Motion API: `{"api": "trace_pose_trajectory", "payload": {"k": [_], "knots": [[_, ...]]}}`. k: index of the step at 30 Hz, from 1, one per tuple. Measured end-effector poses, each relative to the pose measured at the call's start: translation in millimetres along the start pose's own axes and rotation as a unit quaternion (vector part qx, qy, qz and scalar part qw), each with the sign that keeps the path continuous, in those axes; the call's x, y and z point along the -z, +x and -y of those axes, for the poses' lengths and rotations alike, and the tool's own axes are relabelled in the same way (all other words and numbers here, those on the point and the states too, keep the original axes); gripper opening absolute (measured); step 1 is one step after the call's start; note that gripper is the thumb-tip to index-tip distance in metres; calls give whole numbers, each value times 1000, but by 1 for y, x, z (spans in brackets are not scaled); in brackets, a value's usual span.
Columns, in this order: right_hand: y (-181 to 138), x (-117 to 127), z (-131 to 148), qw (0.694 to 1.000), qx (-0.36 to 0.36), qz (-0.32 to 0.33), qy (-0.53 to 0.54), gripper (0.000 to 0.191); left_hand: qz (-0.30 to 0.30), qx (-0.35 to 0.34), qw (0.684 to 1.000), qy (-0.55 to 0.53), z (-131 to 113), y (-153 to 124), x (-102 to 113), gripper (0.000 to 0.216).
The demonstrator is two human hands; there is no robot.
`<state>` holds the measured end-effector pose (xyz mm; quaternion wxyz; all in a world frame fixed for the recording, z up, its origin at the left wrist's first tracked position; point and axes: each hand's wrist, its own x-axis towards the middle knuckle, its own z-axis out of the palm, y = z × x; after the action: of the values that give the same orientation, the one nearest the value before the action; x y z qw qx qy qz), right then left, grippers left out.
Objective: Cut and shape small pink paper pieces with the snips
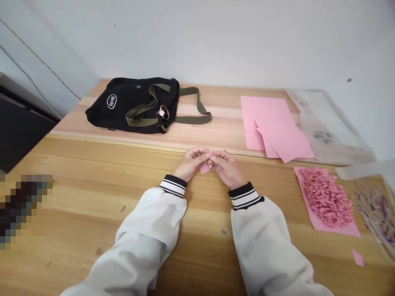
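Over the middle of the table, my left hand [195, 161] and my right hand [226, 166] meet at the fingertips. Both are closed in a pinch on a tiny pink piece [210, 152], mostly covered by the fingers and too small to make out its kind. Just below the left fingers shows a small pink paper piece [204, 168]; whether it is held or lies on the wood I cannot tell. To the right, a heap of small pink curled bits [327, 199] rests on a pink sheet [317, 225].
A black tote bag [123, 111] with a watch [162, 112] on it lies at the back left. Pink paper sheets [262, 109] overlap at the back right, beside clear plastic packaging [324, 119]. A pink scrap [358, 257] and a clear bag of thin strips [375, 209] are far right.
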<state>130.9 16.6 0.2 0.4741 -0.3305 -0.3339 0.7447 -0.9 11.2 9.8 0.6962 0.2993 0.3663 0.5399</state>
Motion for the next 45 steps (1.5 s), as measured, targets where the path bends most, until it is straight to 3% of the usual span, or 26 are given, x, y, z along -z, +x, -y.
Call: {"api": "trace_pose_trajectory", "payload": {"k": [25, 45], "knots": [[0, -2, 1, 1000, 5, -3, -14, 19, 33, -2, 999, -4, -1, 0, 1, 31], [-1, -2, 2, 1000, 6, -2, -10, 18, 23, -9, 1000, 4, 3, 1, 5, 27]]}}
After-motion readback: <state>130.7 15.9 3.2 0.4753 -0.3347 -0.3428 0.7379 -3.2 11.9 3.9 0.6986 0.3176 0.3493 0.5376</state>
